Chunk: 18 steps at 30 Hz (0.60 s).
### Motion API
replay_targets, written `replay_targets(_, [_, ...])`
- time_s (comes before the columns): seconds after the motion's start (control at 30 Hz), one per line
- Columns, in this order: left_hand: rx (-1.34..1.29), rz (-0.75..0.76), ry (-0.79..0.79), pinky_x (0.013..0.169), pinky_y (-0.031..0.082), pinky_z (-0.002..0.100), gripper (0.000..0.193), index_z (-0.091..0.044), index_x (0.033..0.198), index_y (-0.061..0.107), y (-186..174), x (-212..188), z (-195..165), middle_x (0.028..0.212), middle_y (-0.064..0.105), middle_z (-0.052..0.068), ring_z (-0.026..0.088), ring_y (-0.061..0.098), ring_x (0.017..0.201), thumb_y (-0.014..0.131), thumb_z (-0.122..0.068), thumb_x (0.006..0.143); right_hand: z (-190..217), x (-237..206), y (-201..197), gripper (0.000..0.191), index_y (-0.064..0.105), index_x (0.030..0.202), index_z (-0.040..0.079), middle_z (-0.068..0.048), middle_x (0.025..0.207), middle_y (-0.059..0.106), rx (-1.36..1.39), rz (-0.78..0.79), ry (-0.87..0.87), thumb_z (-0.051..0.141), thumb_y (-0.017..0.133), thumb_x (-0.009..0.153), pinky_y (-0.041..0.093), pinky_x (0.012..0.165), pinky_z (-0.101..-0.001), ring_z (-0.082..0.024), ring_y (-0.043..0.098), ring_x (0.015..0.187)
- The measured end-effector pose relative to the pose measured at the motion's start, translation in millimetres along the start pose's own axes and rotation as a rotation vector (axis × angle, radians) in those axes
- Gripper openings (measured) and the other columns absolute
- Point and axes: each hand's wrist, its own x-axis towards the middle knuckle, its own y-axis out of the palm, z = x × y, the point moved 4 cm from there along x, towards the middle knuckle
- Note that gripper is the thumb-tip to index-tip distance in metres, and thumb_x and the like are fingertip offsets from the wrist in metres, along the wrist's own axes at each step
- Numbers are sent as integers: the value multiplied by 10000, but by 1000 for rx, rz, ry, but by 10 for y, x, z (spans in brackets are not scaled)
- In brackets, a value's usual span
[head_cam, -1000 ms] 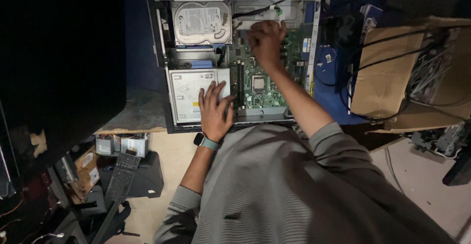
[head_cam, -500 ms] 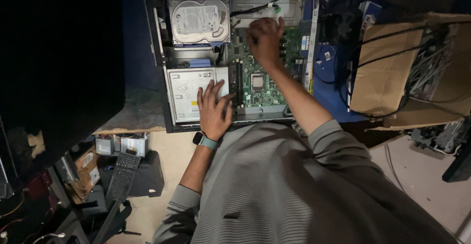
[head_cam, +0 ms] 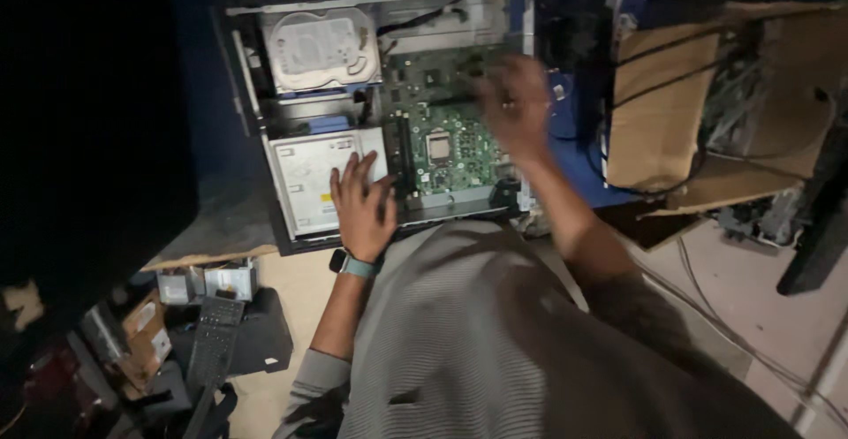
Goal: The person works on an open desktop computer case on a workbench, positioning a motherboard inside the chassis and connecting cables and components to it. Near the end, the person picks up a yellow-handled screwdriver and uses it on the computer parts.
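Observation:
An open desktop computer case (head_cam: 250, 94) lies on its side in front of me. Inside it are a silver hard drive (head_cam: 320, 49), a pale metal drive box (head_cam: 305, 183) and a green motherboard (head_cam: 446, 139) with a square processor socket. My left hand (head_cam: 362, 205), with a watch on its wrist, rests flat on the drive box, fingers spread. My right hand (head_cam: 517, 108) is blurred, hovering over the right side of the motherboard near the case edge; whether it holds anything is unclear.
An open cardboard box (head_cam: 707, 112) with black cables over it stands to the right of the case. Lower left, a dark keyboard (head_cam: 212, 351) and small metal boxes (head_cam: 205, 282) lie on the floor. Cables run across the floor at the right.
My right hand has swung from the top middle of the motherboard toward its right side and is blurred by motion. The view shifted right. My left hand stays on the drive box.

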Motion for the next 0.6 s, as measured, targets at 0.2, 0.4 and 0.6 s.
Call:
replay_targets(0.2, [4, -9, 32, 1271, 163, 604, 218, -151, 1119, 712, 37, -27, -15, 1536, 496, 113, 371, 347, 1517, 670, -137, 906, -986, -844, -889, 74, 652, 1005, 9, -139, 866, 591, 43, -69, 619, 17, 720, 976, 468, 702, -361, -268, 580, 746])
replay_targets(0.4, [17, -14, 38, 1279, 167, 604, 180, -149, 1103, 716, 76, -44, -28, 1540, 496, 113, 377, 348, 1521, 666, -143, 931, -1183, -1147, -734, 151, 741, 1031, -2, -197, 958, 683, -321, -18, 341, 3, 738, 879, 528, 779, -443, -378, 659, 861])
replay_targets(0.6, [41, -12, 52, 1271, 156, 603, 193, -148, 1101, 714, 55, -67, -48, 1533, 496, 117, 376, 340, 1516, 660, -144, 916, -1219, -1003, -646, 94, 743, 984, 3, -210, 961, 665, -356, 40, 370, -7, 720, 894, 527, 769, -465, -405, 659, 869])
